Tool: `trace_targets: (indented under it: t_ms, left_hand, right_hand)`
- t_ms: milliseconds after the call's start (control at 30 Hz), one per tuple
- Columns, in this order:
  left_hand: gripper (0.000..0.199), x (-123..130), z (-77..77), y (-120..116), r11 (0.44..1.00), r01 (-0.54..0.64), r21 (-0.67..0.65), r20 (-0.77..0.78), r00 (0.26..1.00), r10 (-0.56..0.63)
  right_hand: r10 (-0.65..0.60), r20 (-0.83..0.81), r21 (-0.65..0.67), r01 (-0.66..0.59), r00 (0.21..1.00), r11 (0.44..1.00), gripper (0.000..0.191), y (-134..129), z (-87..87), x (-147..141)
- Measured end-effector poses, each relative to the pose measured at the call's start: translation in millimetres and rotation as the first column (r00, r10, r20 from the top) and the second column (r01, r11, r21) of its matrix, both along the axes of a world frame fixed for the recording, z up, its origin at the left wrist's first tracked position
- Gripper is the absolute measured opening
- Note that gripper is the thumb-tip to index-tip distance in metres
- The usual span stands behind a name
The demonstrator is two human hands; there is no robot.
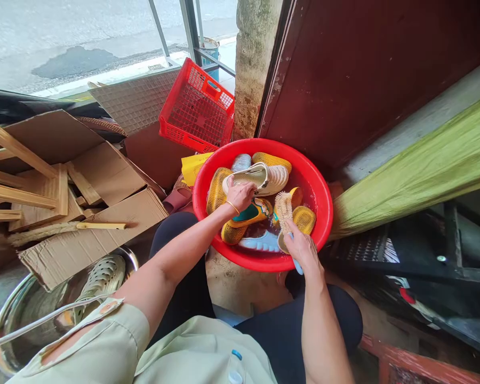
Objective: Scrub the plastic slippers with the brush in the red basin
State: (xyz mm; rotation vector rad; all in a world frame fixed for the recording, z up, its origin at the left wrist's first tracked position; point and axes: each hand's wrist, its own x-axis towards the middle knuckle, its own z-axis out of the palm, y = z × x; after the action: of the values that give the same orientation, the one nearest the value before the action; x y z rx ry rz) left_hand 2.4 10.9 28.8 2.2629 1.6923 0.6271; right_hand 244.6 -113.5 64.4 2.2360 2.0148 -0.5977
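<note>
A round red basin (324, 213) stands in front of me with several shoes in dark water. My left hand (242, 196) grips a cream clog (275, 180) by its heel end, above the other shoes. In my right hand (302, 246) is a scrub brush (283, 207), its pale bristles turned up toward the middle of the basin and its light blue handle end showing below my palm. Around them lie a yellow clog with a teal inside (232, 233), a light blue shoe (260, 242) and another yellow shoe (305, 218). The clog and the brush are apart.
A red plastic crate (200, 114) is tilted behind the basin, by a worn post. To my left are an open cardboard box (100, 234) with wooden pieces and a metal basin (4, 330) holding a pale clog (104, 277). Green cloth (416, 165) hangs at right.
</note>
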Motion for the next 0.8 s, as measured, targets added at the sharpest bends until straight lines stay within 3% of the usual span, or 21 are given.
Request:
trace_targets:
  t_ms: [167,267,333,500,633,700,800]
  left_hand:
    - [0.032,2,14.5,-16,0.985,0.13,0.111,0.04,0.99,-0.135]
    - [0.035,10,15.8,-30,0.978,0.206,0.031,-0.021,0.978,-0.206]
    - [0.034,16,14.3,-35,0.976,0.207,-0.064,-0.066,0.975,-0.211]
    - [0.041,21,7.9,-26,0.932,0.256,-0.257,-0.085,0.954,-0.286]
    - [0.036,19,0.7,-21,0.926,0.262,-0.273,-0.106,0.948,-0.299]
    - [0.028,20,-3.2,-24,0.923,0.309,-0.23,-0.125,0.931,-0.343]
    - [0.031,22,-6.9,-34,0.904,0.402,-0.145,-0.119,0.9,-0.419]
  right_hand:
    - [-0.136,-0.077,0.148,0.146,0.988,0.978,0.063,4,1.2,16]
    - [-0.183,-0.135,0.258,0.213,0.974,0.942,0.065,7,0.0,15]
    - [-0.148,-0.172,0.291,0.193,0.974,0.937,0.065,8,-3.2,7]
    - [0.027,-0.305,0.132,0.014,0.952,0.991,0.062,5,-10.8,-18]
    - [0.032,-0.415,-0.013,-0.041,0.909,0.999,0.065,4,-9.6,-10]
    - [0.022,-0.383,-0.014,-0.03,0.923,0.999,0.065,10,-9.8,-3]
    - [-0.042,-0.244,0.099,0.068,0.969,0.993,0.062,30,-12.6,-1]
